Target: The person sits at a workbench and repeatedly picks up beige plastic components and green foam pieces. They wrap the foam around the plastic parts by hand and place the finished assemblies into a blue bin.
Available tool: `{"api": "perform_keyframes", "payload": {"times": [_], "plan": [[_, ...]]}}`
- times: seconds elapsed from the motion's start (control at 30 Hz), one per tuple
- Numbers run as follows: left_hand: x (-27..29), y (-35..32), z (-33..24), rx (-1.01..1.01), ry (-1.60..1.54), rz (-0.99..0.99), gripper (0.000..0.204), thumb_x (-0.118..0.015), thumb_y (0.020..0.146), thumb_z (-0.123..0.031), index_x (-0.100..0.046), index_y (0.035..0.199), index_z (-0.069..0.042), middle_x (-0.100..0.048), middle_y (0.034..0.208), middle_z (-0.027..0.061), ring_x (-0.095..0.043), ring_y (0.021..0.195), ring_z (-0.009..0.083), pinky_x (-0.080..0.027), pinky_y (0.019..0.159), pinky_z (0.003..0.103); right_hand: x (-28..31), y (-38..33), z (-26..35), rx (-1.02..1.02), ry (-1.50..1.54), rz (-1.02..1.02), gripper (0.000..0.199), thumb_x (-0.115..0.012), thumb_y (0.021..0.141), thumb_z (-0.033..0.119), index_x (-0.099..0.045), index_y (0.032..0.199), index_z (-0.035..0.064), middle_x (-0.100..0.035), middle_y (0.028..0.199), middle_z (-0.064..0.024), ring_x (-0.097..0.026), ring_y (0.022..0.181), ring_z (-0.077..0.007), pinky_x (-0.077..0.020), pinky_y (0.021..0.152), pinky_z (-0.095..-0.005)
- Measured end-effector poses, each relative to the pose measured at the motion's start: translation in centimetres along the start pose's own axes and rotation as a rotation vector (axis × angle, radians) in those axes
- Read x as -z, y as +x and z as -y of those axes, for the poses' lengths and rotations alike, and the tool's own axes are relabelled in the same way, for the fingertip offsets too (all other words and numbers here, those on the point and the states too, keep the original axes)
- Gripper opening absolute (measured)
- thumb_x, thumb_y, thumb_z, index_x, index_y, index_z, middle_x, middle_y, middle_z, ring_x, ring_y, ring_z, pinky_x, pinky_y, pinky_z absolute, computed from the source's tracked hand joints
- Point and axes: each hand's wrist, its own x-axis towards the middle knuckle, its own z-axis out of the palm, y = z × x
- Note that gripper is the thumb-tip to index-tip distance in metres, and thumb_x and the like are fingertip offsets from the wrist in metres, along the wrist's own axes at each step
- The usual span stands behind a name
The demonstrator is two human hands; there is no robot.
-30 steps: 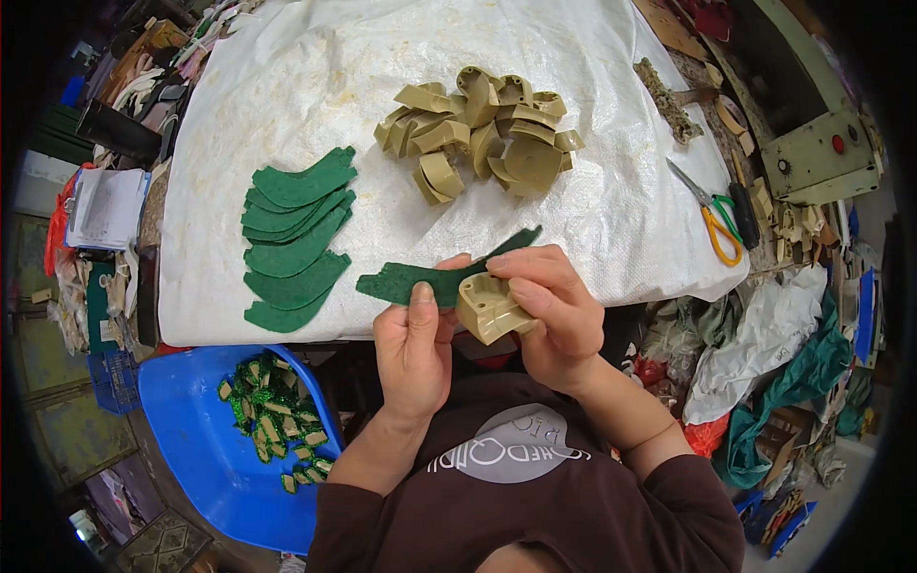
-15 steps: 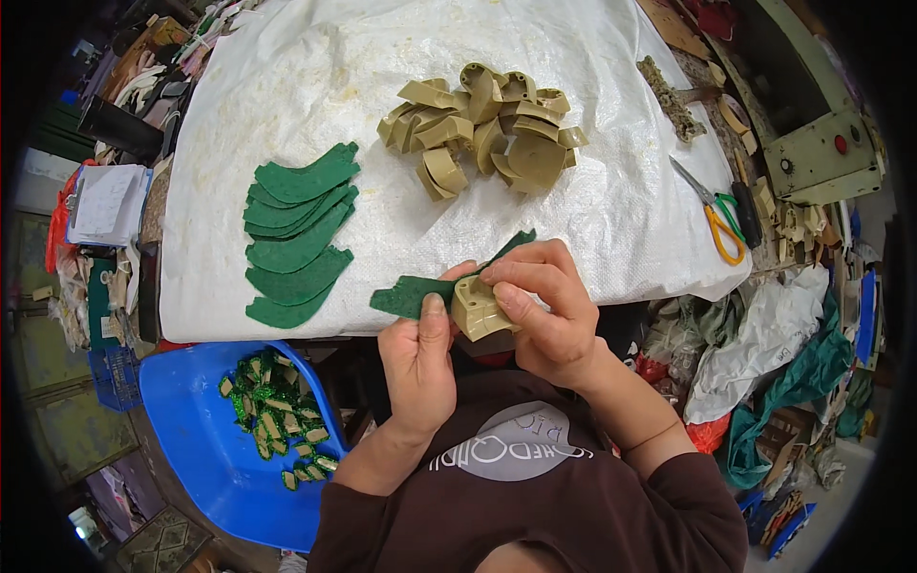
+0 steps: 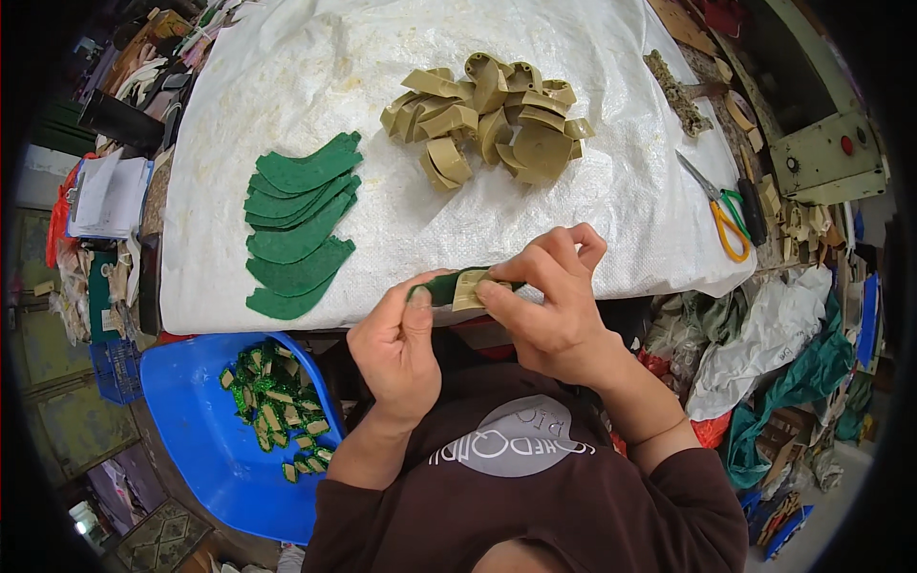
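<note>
Over the table's front edge, my left hand (image 3: 398, 349) pinches one end of a curved green fabric piece (image 3: 439, 287) between thumb and fingers. My right hand (image 3: 552, 304) grips a small tan moulded plastic part (image 3: 469, 289), with the green fabric lying along its far side. The fingers hide much of both. Beyond my hands sits a pile of similar tan plastic parts (image 3: 543, 153). To the left, several curved green fabric pieces (image 3: 296, 245) lie overlapping in a column.
A white woven sheet (image 3: 382, 229) covers the table. Orange-and-green-handled scissors (image 3: 723, 222) lie at its right edge. Below left stands a blue plastic bin (image 3: 191, 430) with glittery green-wrapped parts (image 3: 272, 413). At right are crumpled bags (image 3: 755, 353) and a metal box with a red button (image 3: 831, 158).
The tan part has been turned and tilted, so less of its face shows. My left hand has shifted left along the green fabric, which now runs closer against the part.
</note>
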Motion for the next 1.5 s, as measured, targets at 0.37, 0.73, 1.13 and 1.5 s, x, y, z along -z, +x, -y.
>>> {"api": "perform_keyframes", "payload": {"times": [0.37, 0.73, 1.13, 1.5], "plan": [[-1.4, -1.5, 0.1, -0.141, 0.276, 0.073, 0.027, -0.045, 0.095, -0.009, -0.058, 0.109, 0.010, -0.064, 0.095, 0.0140, -0.059, 0.084, 0.0166, -0.047, 0.076, 0.030, 0.4, 0.4, 0.2, -0.062, -0.028, 0.207, 0.019, -0.061, 0.060, 0.003, -0.053, 0.074, 0.0131, -0.041, 0.076, -0.0052, -0.043, 0.078, -0.0236, -0.0263, 0.072, -0.0408], [-1.2, -1.0, 2.2, -0.054, -0.007, 0.056, 0.024, -0.052, 0.093, -0.004, -0.057, 0.112, 0.010, -0.053, 0.104, 0.0087, -0.053, 0.096, 0.0159, -0.042, 0.088, 0.029, -0.7, -0.8, -2.0, -0.081, 0.380, -0.031, 0.038, -0.055, 0.062, -0.004, -0.061, 0.096, 0.0109, -0.041, 0.084, -0.0054, -0.044, 0.087, -0.0233, -0.0257, 0.081, -0.0420], [-1.0, -1.1, 2.8, -0.370, 0.219, 0.089, 0.019, -0.053, 0.093, -0.013, -0.048, 0.082, 0.002, -0.046, 0.071, 0.0046, -0.045, 0.068, 0.0157, -0.036, 0.098, 0.039, -0.5, -2.4, -1.1, -0.049, 0.672, 0.110, 0.023, -0.059, 0.069, -0.001, -0.053, 0.090, 0.0070, -0.042, 0.084, -0.0071, -0.043, 0.090, -0.0248, -0.0248, 0.085, -0.0391], [-1.0, 0.4, 0.5, -0.675, 0.220, 0.063, 0.019, -0.073, 0.079, -0.009, -0.060, 0.093, -0.009, -0.055, 0.080, 0.0065, -0.048, 0.073, 0.0238, -0.038, 0.069, 0.038, -0.3, -1.9, -0.9, 0.084, 0.383, -0.182, 0.020, -0.061, 0.075, 0.004, -0.056, 0.094, 0.0092, -0.046, 0.086, -0.0037, -0.044, 0.089, -0.0232, -0.0277, 0.088, -0.0458]]}}
